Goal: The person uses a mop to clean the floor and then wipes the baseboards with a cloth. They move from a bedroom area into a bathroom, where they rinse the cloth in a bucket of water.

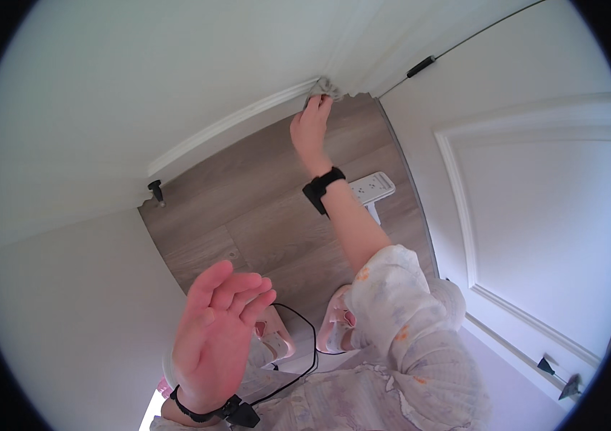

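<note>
My right hand [310, 132] reaches forward to the foot of the wall, gripping a crumpled grey cloth [328, 89]. The cloth touches the end of the white baseboard [235, 118], close to the corner by the door frame. Part of it is hidden behind my fingers. My left hand [216, 336] is raised at the lower left, palm up, fingers apart and nothing in it. Each wrist wears a black strap.
A white power strip [374, 186] lies on the wood-look floor [262, 215], partly behind my right forearm. A dark doorstop [156, 192] stands at the left corner. The white panelled door [531, 204] is on the right. A black cable [313, 331] loops near my pink slippers [332, 318].
</note>
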`<state>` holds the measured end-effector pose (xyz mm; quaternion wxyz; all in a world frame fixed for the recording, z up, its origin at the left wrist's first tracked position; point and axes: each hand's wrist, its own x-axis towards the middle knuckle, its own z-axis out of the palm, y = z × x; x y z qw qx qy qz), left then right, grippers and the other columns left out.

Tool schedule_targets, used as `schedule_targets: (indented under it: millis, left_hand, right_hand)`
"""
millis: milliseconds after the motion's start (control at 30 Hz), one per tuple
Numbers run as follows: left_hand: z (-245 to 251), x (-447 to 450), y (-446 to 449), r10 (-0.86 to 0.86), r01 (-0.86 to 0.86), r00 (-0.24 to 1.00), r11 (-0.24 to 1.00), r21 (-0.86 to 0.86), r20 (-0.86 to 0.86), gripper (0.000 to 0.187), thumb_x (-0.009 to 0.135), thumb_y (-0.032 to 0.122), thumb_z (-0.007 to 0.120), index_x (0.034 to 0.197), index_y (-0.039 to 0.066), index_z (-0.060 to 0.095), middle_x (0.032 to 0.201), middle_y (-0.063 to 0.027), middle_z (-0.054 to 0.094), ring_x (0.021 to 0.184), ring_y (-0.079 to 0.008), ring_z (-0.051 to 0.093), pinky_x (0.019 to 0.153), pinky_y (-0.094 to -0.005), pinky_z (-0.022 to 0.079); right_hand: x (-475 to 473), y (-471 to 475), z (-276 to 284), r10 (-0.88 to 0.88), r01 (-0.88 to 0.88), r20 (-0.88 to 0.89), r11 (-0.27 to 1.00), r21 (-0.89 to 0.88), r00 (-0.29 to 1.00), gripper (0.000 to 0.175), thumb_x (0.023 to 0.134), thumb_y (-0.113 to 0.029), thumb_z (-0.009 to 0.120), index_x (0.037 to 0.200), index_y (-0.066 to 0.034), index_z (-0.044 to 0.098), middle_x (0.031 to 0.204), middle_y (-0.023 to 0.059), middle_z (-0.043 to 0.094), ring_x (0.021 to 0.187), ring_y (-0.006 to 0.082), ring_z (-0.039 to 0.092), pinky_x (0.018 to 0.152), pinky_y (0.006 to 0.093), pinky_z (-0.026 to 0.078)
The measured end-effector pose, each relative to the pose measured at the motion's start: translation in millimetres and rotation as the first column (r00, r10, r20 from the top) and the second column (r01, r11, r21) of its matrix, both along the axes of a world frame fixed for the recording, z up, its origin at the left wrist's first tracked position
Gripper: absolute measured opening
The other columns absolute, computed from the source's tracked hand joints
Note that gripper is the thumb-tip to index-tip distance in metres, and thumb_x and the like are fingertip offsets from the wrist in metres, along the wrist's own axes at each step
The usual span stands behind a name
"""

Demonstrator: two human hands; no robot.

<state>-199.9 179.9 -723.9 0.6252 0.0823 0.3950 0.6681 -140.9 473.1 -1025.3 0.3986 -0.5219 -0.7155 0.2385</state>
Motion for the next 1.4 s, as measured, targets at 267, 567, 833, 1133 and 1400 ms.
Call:
schedule_targets:
  millis: [267, 567, 833, 1133, 1400]
  left_hand:
    - [4.3, 1.5, 4.5, -0.028, 0.027, 0.999, 0.999, 0.035, 0.033, 0.051, 0.101, 0.024, 0.041, 0.147, 0.003, 0.037, 0.139, -0.0173, 0.054, 0.131, -0.0320, 0.050, 0.114, -0.0494, 0.033]
    - [-0.2, -11.3, -9.7, 0.057, -0.056, 0.998, 0.998, -0.030, 0.025, 0.049, 0.101, 0.026, 0.042, 0.144, 0.004, 0.040, 0.138, -0.0157, 0.054, 0.130, -0.0314, 0.050, 0.113, -0.0491, 0.035]
    - [0.3, -12.0, -5.8, 0.081, -0.080, 0.996, 0.996, -0.024, 0.028, 0.048, 0.101, 0.028, 0.044, 0.142, 0.005, 0.043, 0.135, -0.0144, 0.057, 0.127, -0.0301, 0.052, 0.112, -0.0487, 0.037]
    - [1.0, -6.8, -16.6, 0.090, -0.089, 0.996, 0.996, -0.030, 0.027, 0.047, 0.102, 0.029, 0.043, 0.141, 0.003, 0.043, 0.135, -0.0165, 0.056, 0.126, -0.0315, 0.053, 0.111, -0.0495, 0.038]
    - [6.5, 5.7, -17.2, 0.020, -0.023, 0.996, 0.999, 0.036, 0.082, 0.043, 0.103, 0.024, 0.041, 0.140, 0.002, 0.044, 0.133, -0.0175, 0.057, 0.125, -0.0322, 0.053, 0.110, -0.0487, 0.038]
  right_hand:
    - [-46.1, -37.9, -4.3, 0.200, -0.240, -0.236, 0.959, -0.154, 0.951, 0.048, 0.080, 0.009, 0.048, 0.127, 0.0078, 0.037, 0.130, 0.0253, 0.035, 0.117, 0.0438, 0.043, 0.104, 0.0433, 0.038]
    - [46.9, 38.4, 114.9, 0.075, 0.089, -0.341, 0.893, 0.441, 0.937, 0.026, 0.095, -0.003, 0.056, 0.121, 0.0010, 0.057, 0.118, 0.0194, 0.051, 0.102, 0.0327, 0.048, 0.092, 0.0391, 0.042]
    - [22.0, 108.6, 216.2, 0.110, 0.153, -0.394, 0.802, 0.578, 0.912, 0.033, 0.091, -0.016, 0.074, 0.109, -0.0013, 0.051, 0.096, 0.0076, 0.051, 0.085, 0.0194, 0.047, 0.081, 0.0334, 0.043]
    - [21.1, 71.4, 42.0, -0.143, 0.147, -0.368, 0.989, -0.017, 0.919, 0.041, 0.093, -0.025, 0.071, 0.107, 0.0001, 0.041, 0.092, 0.0145, 0.054, 0.082, 0.0295, 0.051, 0.078, 0.0402, 0.046]
    - [43.1, 62.6, 16.4, -0.153, 0.119, -0.239, 0.981, -0.150, 0.959, 0.031, 0.095, -0.017, 0.069, 0.106, -0.0009, 0.046, 0.104, 0.0143, 0.054, 0.094, 0.0276, 0.055, 0.084, 0.0390, 0.047]
